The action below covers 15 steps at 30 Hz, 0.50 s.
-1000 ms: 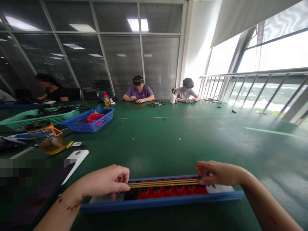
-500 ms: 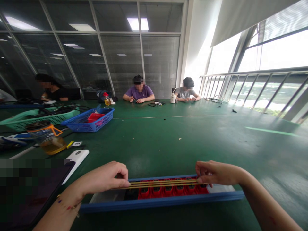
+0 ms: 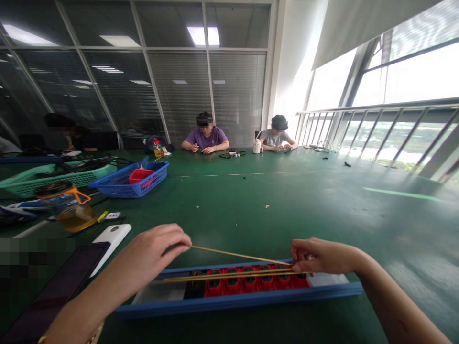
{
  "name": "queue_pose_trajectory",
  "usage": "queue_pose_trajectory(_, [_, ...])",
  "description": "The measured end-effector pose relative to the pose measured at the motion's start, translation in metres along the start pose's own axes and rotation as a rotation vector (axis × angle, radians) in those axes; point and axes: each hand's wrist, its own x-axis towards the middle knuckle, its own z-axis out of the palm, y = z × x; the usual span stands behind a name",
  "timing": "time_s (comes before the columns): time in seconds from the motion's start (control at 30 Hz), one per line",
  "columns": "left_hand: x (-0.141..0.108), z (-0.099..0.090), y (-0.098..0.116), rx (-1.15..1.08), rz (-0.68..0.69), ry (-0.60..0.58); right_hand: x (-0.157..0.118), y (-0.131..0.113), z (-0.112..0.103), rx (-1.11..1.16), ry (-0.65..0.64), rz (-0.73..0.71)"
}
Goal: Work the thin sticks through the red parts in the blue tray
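In the head view, my left hand (image 3: 158, 248) pinches the left end of one thin wooden stick (image 3: 233, 253). That stick slants down to the right, its left end raised. My right hand (image 3: 319, 256) is closed around the right ends of the sticks, fingertips pressed together. Two or so other wooden sticks (image 3: 229, 275) run side by side from it to the left, over a long blue tray (image 3: 244, 304). In the tray is a row of several red holders (image 3: 250, 285) with dark centres. A dark block (image 3: 194, 285) stands left of the row.
On the left are a dark phone (image 3: 64, 286), a white device (image 3: 114, 239), a lidded jar of amber liquid (image 3: 73, 215), a blue basket (image 3: 129, 186) with a red box, and a green basket (image 3: 82, 177). Co-workers (image 3: 205, 136) sit across the green table (image 3: 304, 205).
My left hand has risen, lifting the left end of one stick away from the others. The other sticks' left ends now rest over the tray. My right hand has hardly moved.
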Motion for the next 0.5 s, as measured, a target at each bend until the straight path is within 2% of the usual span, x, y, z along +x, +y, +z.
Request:
queue_pose_trajectory(0.13, [-0.003, -0.007, -0.01, 0.095, -0.026, 0.314, -0.006, 0.005, -0.004, -0.032, 0.047, 0.015])
queue_pose_trajectory(0.2, [0.0, -0.007, -0.013, 0.116, -0.053, 0.373, -0.009, 0.008, -0.006, -0.042, 0.066, 0.027])
queue_pose_trajectory(0.27, [0.008, -0.003, -0.017, 0.104, -0.073, 0.338, -0.012, 0.008, -0.008, -0.037, 0.065, 0.017])
queue_pose_trajectory(0.33, [0.018, 0.008, -0.021, 0.077, -0.092, 0.252, -0.013, 0.007, -0.009, -0.031, 0.042, -0.013])
queue_pose_trajectory(0.5, [0.04, 0.048, -0.035, 0.048, -0.127, 0.048, -0.009, 0.006, -0.007, -0.054, 0.008, -0.055])
